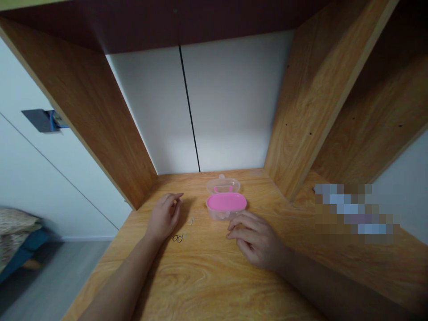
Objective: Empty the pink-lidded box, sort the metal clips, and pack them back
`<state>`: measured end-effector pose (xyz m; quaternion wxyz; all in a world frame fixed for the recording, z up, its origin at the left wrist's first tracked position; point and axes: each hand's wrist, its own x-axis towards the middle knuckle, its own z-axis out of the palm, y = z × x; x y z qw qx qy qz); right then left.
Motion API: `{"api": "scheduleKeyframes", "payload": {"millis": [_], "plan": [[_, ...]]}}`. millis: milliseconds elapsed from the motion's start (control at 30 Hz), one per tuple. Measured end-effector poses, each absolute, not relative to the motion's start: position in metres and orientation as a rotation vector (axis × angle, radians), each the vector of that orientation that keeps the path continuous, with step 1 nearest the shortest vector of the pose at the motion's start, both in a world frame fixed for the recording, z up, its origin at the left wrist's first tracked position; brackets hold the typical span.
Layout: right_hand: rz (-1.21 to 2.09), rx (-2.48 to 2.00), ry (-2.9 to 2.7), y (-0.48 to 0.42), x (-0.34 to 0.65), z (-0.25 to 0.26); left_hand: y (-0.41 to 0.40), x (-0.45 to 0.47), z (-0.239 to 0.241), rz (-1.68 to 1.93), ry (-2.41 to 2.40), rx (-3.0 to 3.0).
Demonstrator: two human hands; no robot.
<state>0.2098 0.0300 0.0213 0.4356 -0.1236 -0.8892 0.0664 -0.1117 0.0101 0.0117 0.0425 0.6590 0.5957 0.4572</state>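
Observation:
A small oval box with a pink inside and a clear body stands on the wooden desktop. Its clear lid is swung back behind it. My right hand hovers close to the box's front right corner, fingers loosely bent and slightly apart, with nothing visible in them. To the left of the box, my left hand rests by the desk surface with a gap between thumb and fingers. Small dark rings, like hair ties, lie below it. Pale, see-through rings lie just to its right.
Wooden side panels rise left and right of the work spot, with a dark shelf overhead and a white back wall. A blurred-out item lies at the right. An opened wall socket shows at left.

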Motion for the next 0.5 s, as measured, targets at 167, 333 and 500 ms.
{"api": "scheduleKeyframes", "payload": {"millis": [167,333,500], "plan": [[0.250,-0.296,-2.290,0.028,0.209,0.025,-0.005,-0.047,0.019,1.802,1.439,2.122],[0.237,-0.370,-2.233,0.022,0.206,0.026,-0.020,0.021,0.016,1.853,1.130,1.808],[0.168,-0.342,-2.204,0.024,0.204,0.021,-0.031,0.037,0.012,1.727,1.133,1.497]]}}
